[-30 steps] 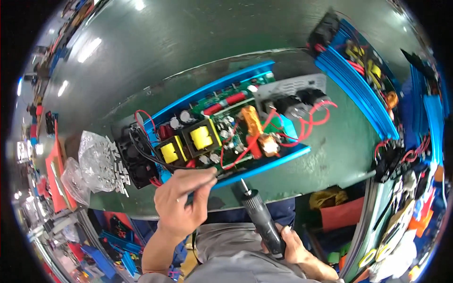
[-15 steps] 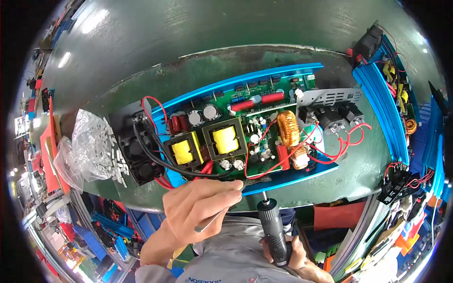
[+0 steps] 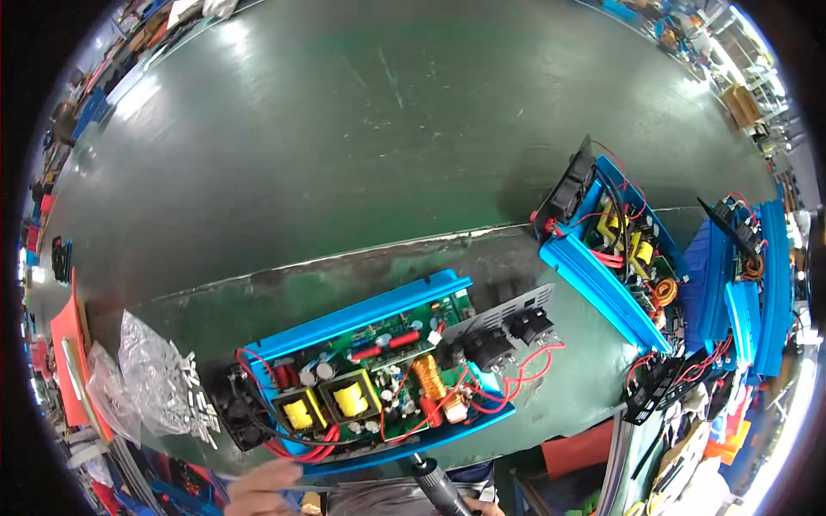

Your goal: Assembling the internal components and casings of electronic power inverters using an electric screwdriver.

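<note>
An open electronics unit (image 3: 391, 331) lies before me, its circuit board (image 3: 400, 351) set in a blue metal housing. It carries yellow-wrapped transformers (image 3: 354, 399), a copper-wound coil (image 3: 428, 380) and red wires (image 3: 538, 371). A black fan (image 3: 237, 404) sits at its left end, a slotted grey end plate (image 3: 525, 307) at its right. My right hand (image 3: 483, 507), partly cut off by the lower edge, is closed around a black electric screwdriver (image 3: 439, 488), its tip near the front housing edge. My left hand (image 3: 262, 488) is blurred by the unit's front left corner; what it holds, if anything, is unclear.
A clear plastic bag (image 3: 142, 378) with small white pieces (image 3: 196, 400) lies left of the unit, beside an orange-red folder (image 3: 70, 361). To the right stand another open blue unit (image 3: 619, 258) and several more blue housings (image 3: 764, 284). A black plate with red wires (image 3: 658, 389) lies at the bench's right edge.
The view has tipped up, so the unit and both hands appear lower and further left. My left hand has moved off the front housing edge; the dark-tipped thin tool it held no longer shows.
</note>
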Tool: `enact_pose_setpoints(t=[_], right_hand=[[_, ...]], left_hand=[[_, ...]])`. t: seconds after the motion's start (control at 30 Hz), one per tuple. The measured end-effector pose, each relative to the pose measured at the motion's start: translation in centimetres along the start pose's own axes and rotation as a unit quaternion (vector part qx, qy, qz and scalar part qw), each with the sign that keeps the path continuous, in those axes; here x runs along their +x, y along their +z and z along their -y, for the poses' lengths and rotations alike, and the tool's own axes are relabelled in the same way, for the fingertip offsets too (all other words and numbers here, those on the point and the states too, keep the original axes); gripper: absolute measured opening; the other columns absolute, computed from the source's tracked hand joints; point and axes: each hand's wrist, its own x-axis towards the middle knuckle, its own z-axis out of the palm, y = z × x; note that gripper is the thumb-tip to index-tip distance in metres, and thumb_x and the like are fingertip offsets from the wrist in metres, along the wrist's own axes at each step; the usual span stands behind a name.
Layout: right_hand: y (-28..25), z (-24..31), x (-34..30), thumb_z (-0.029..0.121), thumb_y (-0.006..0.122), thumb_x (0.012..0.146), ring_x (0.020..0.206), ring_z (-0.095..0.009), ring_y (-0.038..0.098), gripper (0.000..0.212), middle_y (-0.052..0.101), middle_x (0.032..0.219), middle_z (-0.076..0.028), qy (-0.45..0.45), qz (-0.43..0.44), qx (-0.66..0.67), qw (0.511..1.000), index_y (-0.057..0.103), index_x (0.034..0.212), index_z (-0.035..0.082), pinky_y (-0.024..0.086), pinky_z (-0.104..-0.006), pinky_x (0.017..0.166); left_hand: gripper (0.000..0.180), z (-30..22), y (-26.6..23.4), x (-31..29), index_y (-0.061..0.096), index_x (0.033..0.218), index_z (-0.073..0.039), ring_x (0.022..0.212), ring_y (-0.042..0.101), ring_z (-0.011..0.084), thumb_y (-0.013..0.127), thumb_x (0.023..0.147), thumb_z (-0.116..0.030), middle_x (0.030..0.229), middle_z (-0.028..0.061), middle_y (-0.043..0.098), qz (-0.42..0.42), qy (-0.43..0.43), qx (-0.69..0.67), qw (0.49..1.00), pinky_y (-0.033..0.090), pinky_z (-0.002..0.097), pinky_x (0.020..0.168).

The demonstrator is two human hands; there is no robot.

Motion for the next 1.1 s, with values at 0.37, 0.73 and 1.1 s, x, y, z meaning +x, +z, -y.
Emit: enact_pose_setpoints(t=[0.37, 0.73, 1.1], right_hand=[[-1.6, -0.3, 0.5, 0.032, 0.073, 0.092, 0.061, -0.006, 0.048, 0.067, 0.055, 0.079, 0.004, -0.039, 0.006, -0.148, 0.988, 0.047, 0.146, 0.003, 0.039, -0.0227, 0.052], [-1.3, 1.5, 0.6, 0.035, 0.074, 0.092, 0.067, -0.008, 0.049, 0.060, 0.054, 0.081, 0.002, 0.049, 0.016, -0.118, 0.992, 0.052, 0.138, 0.004, 0.039, -0.0241, 0.057], [-0.9, 1.7, 1.0, 0.031, 0.074, 0.092, 0.074, -0.008, 0.049, 0.057, 0.054, 0.088, 0.003, -0.004, 0.016, -0.121, 0.992, 0.052, 0.137, 0.004, 0.041, -0.0252, 0.062]], left_hand=[[0.053, 0.4, -1.1, -2.0, 0.064, 0.109, -0.003, 0.095, 0.063, 0.0319, 0.096, 0.069, -0.018, 0.109, 0.0155, 0.065, -0.002, -0.115, 0.294, 0.949, 0.053, 0.0374, 0.077], [0.027, 2.4, -1.4, -3.2, 0.063, 0.088, 0.000, 0.085, 0.062, 0.0356, 0.079, 0.066, -0.003, 0.091, 0.0169, 0.066, 0.093, -0.142, 0.336, 0.926, 0.048, 0.0393, 0.082], [0.019, 4.1, -2.0, -4.3, 0.064, 0.088, 0.001, 0.084, 0.064, 0.0357, 0.075, 0.074, -0.005, 0.090, 0.0180, 0.068, 0.062, -0.102, 0.310, 0.943, 0.050, 0.0393, 0.082]])
